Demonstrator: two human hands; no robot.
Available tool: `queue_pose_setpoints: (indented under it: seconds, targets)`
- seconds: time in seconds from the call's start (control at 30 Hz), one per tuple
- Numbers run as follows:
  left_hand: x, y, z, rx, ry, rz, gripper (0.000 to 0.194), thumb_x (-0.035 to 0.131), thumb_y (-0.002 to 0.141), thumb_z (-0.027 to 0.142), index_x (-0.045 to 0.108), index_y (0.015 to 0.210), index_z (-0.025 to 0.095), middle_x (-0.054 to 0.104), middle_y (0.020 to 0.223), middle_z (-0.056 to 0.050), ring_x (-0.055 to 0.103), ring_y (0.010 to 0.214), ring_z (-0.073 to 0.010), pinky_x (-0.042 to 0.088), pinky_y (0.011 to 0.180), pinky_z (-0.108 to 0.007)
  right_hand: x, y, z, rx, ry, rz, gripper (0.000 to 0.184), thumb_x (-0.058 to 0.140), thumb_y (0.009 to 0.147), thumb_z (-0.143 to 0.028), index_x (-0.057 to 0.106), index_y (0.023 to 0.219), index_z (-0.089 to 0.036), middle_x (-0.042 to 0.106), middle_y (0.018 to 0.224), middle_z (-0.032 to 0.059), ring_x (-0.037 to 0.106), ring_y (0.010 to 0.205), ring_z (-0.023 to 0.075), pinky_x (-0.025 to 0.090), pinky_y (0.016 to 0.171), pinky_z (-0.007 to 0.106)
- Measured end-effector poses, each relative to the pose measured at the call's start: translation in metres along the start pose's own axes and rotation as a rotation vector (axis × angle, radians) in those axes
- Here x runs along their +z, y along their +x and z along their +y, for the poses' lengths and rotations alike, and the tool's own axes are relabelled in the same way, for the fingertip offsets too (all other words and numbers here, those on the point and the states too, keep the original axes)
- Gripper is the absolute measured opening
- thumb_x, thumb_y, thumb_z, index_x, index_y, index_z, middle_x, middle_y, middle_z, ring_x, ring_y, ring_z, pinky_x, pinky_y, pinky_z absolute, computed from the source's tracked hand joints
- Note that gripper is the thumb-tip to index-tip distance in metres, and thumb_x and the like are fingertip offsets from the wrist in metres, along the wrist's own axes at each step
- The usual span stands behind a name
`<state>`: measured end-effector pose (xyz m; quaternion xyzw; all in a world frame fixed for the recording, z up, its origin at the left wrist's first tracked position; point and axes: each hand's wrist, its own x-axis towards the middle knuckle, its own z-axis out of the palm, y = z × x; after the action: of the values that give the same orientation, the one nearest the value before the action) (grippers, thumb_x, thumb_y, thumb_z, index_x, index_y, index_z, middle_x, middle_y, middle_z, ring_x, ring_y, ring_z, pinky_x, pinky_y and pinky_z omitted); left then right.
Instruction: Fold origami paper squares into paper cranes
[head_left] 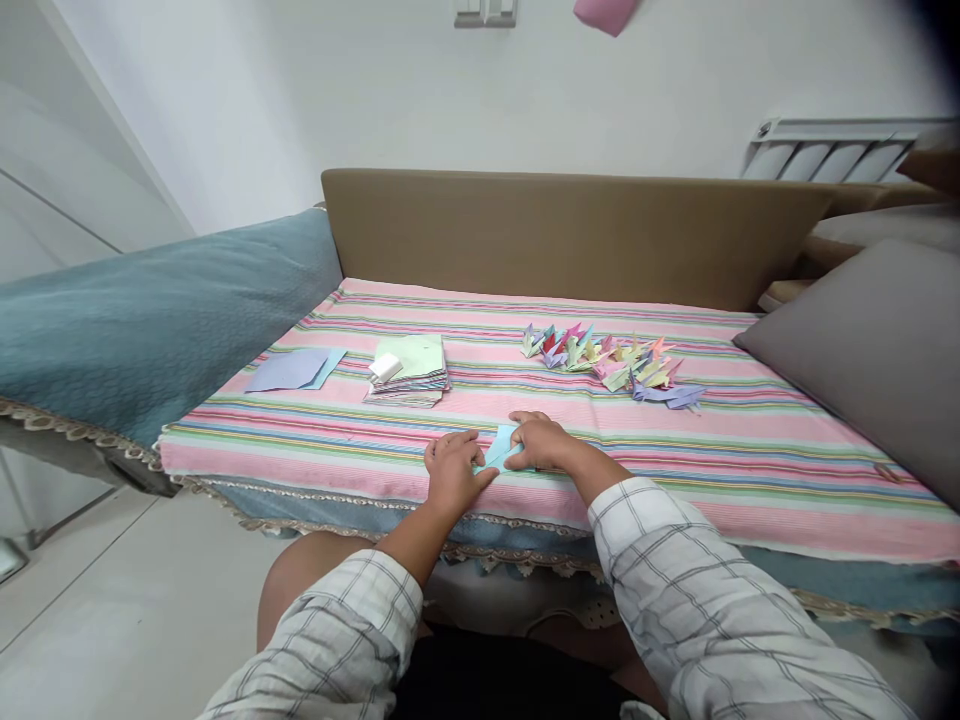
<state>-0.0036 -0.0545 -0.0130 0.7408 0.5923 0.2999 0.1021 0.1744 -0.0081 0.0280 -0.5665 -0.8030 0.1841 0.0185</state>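
A light blue sheet of origami paper (501,440), partly folded, lies on the striped cloth close to the front edge. On its left side, my left hand (454,470) pins it with thumb and curled fingers. My right hand (543,442) grips the opposite side, fingers bent and thumb pressed on the paper. Much of the paper is hidden under both hands, so the exact fold cannot be made out. Beyond my left hand stands a stack of square paper (417,362) with a small white block (385,367) on top.
Several folded paper cranes (607,362) cluster at the back right on the striped cloth (750,430). Loose purple paper (286,370) and blue paper (327,368) lie at the left. A grey cushion (877,340) stands at the right, a brown backrest (540,230) behind.
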Motion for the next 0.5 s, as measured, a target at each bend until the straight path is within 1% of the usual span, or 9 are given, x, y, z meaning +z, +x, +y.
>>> queue_pose_setpoints:
  seconds: [0.13, 0.23, 0.3, 0.37, 0.43, 0.5]
  targets:
    - [-0.005, -0.003, -0.005, -0.008, -0.034, -0.009, 0.017, 0.07, 0.066, 0.023, 0.058, 0.078, 0.023, 0.063, 0.118, -0.002, 0.052, 0.112, -0.0251, 0.033, 0.099, -0.046, 0.002, 0.0, 0.002, 0.004, 0.006, 0.006, 0.026, 0.075, 0.058, -0.043, 0.073, 0.075, -0.024, 0.038, 0.144, 0.0041, 0.034, 0.126, 0.0349, 0.034, 0.097, 0.045]
    - [-0.01, -0.008, -0.006, 0.035, -0.016, -0.028, 0.021, 0.064, 0.067, 0.016, 0.058, 0.086, 0.023, 0.061, 0.121, -0.003, 0.051, 0.115, -0.0252, 0.035, 0.099, -0.045, 0.002, -0.001, 0.002, 0.003, 0.027, 0.015, 0.025, 0.075, 0.058, -0.041, 0.072, 0.075, -0.023, 0.038, 0.144, 0.0045, 0.033, 0.127, 0.0346, 0.034, 0.098, 0.045]
    - [-0.012, -0.013, -0.003, 0.118, 0.027, -0.03, 0.031, 0.059, 0.069, 0.013, 0.059, 0.098, 0.024, 0.058, 0.126, -0.005, 0.048, 0.119, -0.0255, 0.031, 0.103, -0.047, 0.003, -0.001, 0.002, 0.006, 0.043, 0.024, 0.023, 0.075, 0.057, -0.041, 0.072, 0.073, -0.023, 0.039, 0.144, 0.0042, 0.033, 0.127, 0.0348, 0.033, 0.099, 0.045]
    - [-0.011, -0.016, 0.002, 0.264, 0.076, -0.047, 0.042, 0.055, 0.073, 0.013, 0.056, 0.114, 0.024, 0.052, 0.133, -0.006, 0.042, 0.126, -0.0253, 0.024, 0.109, -0.049, 0.004, -0.001, 0.003, 0.006, 0.086, 0.049, 0.023, 0.074, 0.058, -0.041, 0.072, 0.071, -0.023, 0.04, 0.142, 0.0044, 0.033, 0.128, 0.0352, 0.032, 0.1, 0.046]
    - [-0.007, -0.015, 0.008, 0.409, 0.123, -0.091, 0.047, 0.053, 0.078, 0.018, 0.049, 0.125, 0.022, 0.047, 0.138, -0.008, 0.035, 0.132, -0.0251, 0.018, 0.112, -0.049, 0.005, 0.0, 0.006, -0.002, 0.147, 0.081, 0.022, 0.073, 0.061, -0.04, 0.072, 0.073, -0.023, 0.044, 0.14, 0.0058, 0.035, 0.128, 0.0343, 0.031, 0.102, 0.045]
    - [-0.001, -0.012, 0.011, 0.483, 0.169, -0.138, 0.051, 0.053, 0.082, 0.025, 0.043, 0.132, 0.021, 0.045, 0.14, -0.01, 0.032, 0.134, -0.0259, 0.016, 0.112, -0.049, 0.006, 0.001, 0.013, -0.026, 0.198, 0.1, 0.02, 0.067, 0.067, -0.037, 0.073, 0.078, -0.022, 0.048, 0.136, 0.0069, 0.038, 0.127, 0.0304, 0.032, 0.103, 0.04]
